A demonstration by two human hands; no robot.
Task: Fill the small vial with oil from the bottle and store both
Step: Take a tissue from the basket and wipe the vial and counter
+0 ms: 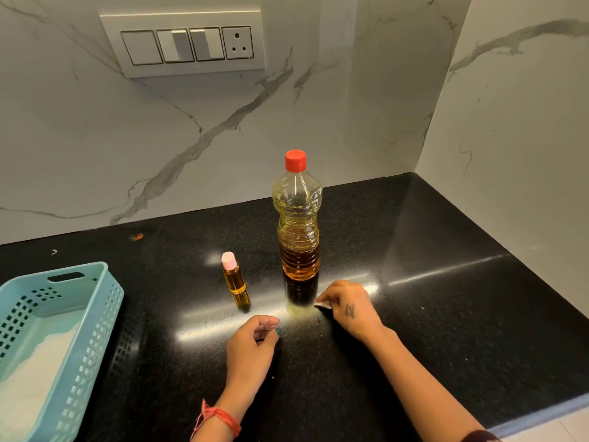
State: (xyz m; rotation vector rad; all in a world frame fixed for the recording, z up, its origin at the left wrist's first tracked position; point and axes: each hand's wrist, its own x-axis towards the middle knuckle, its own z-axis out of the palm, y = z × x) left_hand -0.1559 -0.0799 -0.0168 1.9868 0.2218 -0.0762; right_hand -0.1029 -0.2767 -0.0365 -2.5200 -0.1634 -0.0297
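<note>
A clear plastic oil bottle (298, 218) with a red cap stands upright on the black counter, holding yellow oil. To its left stands a small glass vial (234, 279) of amber oil with a pale pink cap on. My right hand (349, 309) rests on the counter just in front of the bottle's base, its fingertips pinching a small white scrap. My left hand (251, 344) hovers low in front of the vial, fingers loosely curled and holding nothing. Neither hand touches the bottle or the vial.
A light blue perforated basket (105, 301) sits at the left edge of the black counter (446, 314), with white material inside. Marble walls close the back and right side. A switch panel (188, 43) is on the back wall.
</note>
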